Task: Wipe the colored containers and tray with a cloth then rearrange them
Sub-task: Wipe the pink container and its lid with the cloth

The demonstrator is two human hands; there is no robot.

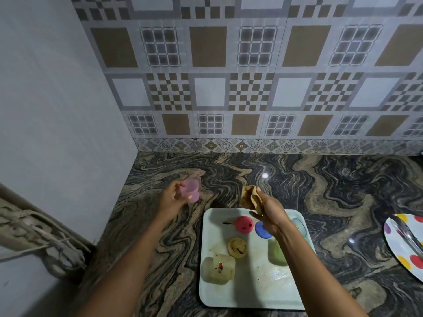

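Head view: left hand grips the translucent pink plastic cup; right hand pinches the crumpled tan cloth. Held over bare counter, far-left of the pale tray, the cup could slip and fall.

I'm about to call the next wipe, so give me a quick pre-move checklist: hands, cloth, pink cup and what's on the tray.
1. Left hand grips the pink cup, held above the counter: ok.
2. Right hand holds the tan cloth: ok.
3. Cloth touching the cup: not ok, there is a gap between them.
4. Pink cup clean inside: cannot tell, too blurred.
5. Tray contents clean: not ok, dark stains show in the yellow container, on the red container and on the tray's surface.
6. Blue container and green container state: cannot tell, the right forearm partly covers them.
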